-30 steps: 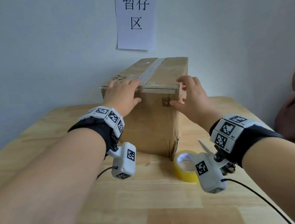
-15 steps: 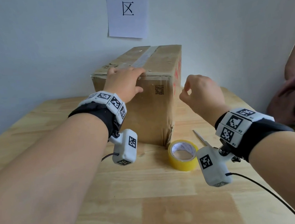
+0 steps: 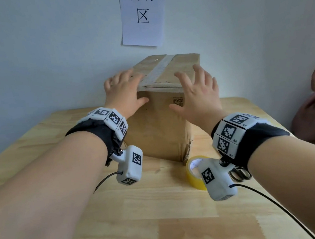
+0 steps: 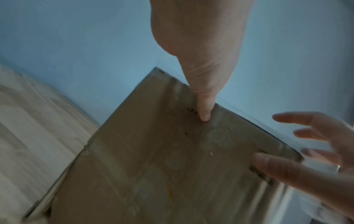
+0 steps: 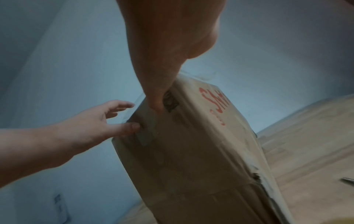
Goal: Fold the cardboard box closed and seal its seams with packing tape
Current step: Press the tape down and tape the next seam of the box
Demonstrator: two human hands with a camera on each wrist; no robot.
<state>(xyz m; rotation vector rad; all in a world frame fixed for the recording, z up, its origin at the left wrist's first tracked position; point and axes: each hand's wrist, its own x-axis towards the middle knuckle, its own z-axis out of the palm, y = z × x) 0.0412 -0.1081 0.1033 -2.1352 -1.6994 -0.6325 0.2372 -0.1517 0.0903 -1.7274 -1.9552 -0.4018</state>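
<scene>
The cardboard box [image 3: 164,118] stands upright on the counter [image 3: 124,211] against the wall, its top flaps folded down and a strip of clear tape [image 3: 157,71] running along the centre seam under and between the two hands. The left hand [image 3: 124,91] has a released grip, fingers flat on the top near the front edge and thumb pressed to the front face just below it; the right hand [image 3: 198,93] is also released, fingers spread, thumb touching the front face, though whether its fingers touch the top cannot be told. The likely risk is in the tape end that laps over the front edge between the thumbs: if only the left side is pressed, the flap may spring up and the tape may lift or wrinkle. Pushing hard high on this tall box could also skid or tilt it towards the wall. The yellow tape roll [image 3: 194,174] and scissors [image 3: 239,173] lie below the right wrist, close to the wrist camera's cable, which may snag or knock them.
</scene>
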